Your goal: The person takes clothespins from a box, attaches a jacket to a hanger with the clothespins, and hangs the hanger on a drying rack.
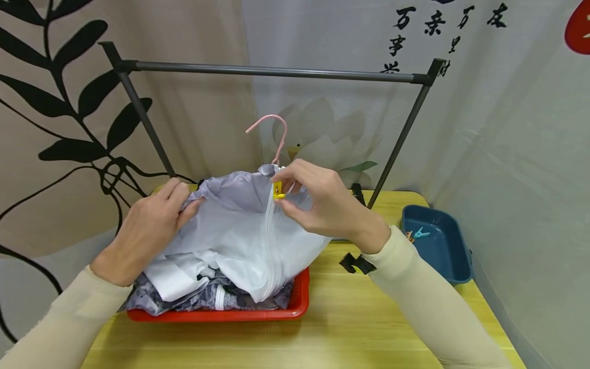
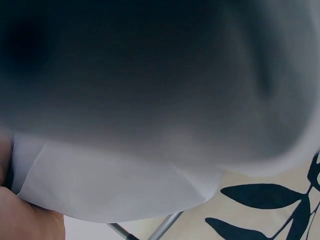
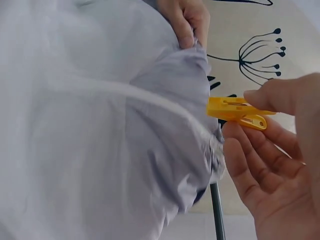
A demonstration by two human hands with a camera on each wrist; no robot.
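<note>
A pale grey-white zip-up garment hangs from a pink hanger, whose hook rises above the collar. My left hand grips the garment's left shoulder, thumb toward me. Between thumb and fingers, my right hand pinches a yellow clothespin beside the collar, close to the top of the zip. Whether the clothespin touches the cloth, I cannot tell. The left wrist view is largely a dark blur, with pale fabric along its lower part.
Below the garment, a red basket holds patterned grey clothes. Behind stands a grey rack with a crossbar. At the right of the wooden table, a blue bin contains several small clips. A black clip-like piece shows by the right sleeve.
</note>
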